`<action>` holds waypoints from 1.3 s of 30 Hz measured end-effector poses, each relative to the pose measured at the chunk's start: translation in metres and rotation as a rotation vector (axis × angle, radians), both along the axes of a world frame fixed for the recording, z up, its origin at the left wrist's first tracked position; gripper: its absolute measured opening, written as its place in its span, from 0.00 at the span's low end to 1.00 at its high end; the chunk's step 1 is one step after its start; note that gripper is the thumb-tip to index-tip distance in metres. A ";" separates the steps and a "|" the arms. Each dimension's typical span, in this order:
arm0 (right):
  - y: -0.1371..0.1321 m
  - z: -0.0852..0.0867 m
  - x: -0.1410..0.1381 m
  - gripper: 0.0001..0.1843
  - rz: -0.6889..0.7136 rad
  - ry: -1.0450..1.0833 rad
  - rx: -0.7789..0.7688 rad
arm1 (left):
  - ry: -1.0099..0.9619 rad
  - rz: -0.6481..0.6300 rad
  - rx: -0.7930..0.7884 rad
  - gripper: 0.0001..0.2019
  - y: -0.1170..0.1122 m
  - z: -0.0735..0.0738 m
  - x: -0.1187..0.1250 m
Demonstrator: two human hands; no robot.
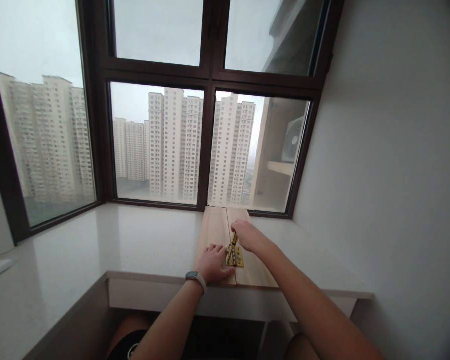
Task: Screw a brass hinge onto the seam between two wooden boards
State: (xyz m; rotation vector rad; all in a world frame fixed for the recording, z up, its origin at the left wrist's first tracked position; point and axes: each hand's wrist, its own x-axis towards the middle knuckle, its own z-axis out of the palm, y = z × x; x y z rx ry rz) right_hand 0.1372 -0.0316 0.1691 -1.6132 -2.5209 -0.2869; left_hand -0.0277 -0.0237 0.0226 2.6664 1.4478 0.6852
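Note:
Two pale wooden boards (214, 222) lie side by side on the sill, with a thin dark seam between them. A gold-coloured hinge (240, 257) rests on the boards by the seam; small details on its left part are too fine to make out. My right hand (247, 235) is closed on a yellow-and-black screwdriver (235, 238), which slants down to the hinge. My left hand (212, 262), wearing a watch on its wrist, lies on the left board with fingers stretched out. Its thumb and fingertips are at the hinge's left edge.
The boards lie on a white windowsill (153, 240) whose front edge drops off near my forearms. Behind them stands a dark-framed window (206, 150). A white wall (382, 150) bounds the right side. My legs are below the sill.

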 end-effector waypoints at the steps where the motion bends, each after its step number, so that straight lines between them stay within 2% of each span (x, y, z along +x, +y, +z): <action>1: 0.001 0.000 0.001 0.12 -0.004 -0.006 0.000 | -0.001 0.001 0.001 0.32 0.000 0.000 0.000; 6: 0.003 0.000 0.003 0.08 -0.034 -0.063 -0.007 | -0.025 -0.004 0.010 0.32 0.003 -0.005 0.001; 12: 0.002 0.001 0.003 0.11 -0.094 -0.082 -0.007 | -0.038 -0.016 0.028 0.32 0.005 -0.007 0.000; 19: 0.001 0.001 0.004 0.08 -0.031 -0.031 0.005 | -0.029 -0.012 0.025 0.32 0.003 -0.005 0.000; 22: 0.001 0.001 0.003 0.08 -0.048 -0.047 -0.005 | -0.009 0.001 0.007 0.33 0.002 -0.003 0.000; 33: -0.005 0.004 -0.002 0.24 -0.236 -0.070 -0.019 | -0.026 -0.002 0.018 0.32 0.001 -0.003 0.001; 36: -0.004 0.003 -0.004 0.22 -0.220 -0.049 -0.010 | -0.019 0.001 0.012 0.30 0.000 -0.002 0.001; 39: -0.003 0.000 -0.005 0.14 -0.137 -0.031 0.013 | -0.017 0.005 0.007 0.30 0.000 -0.001 0.001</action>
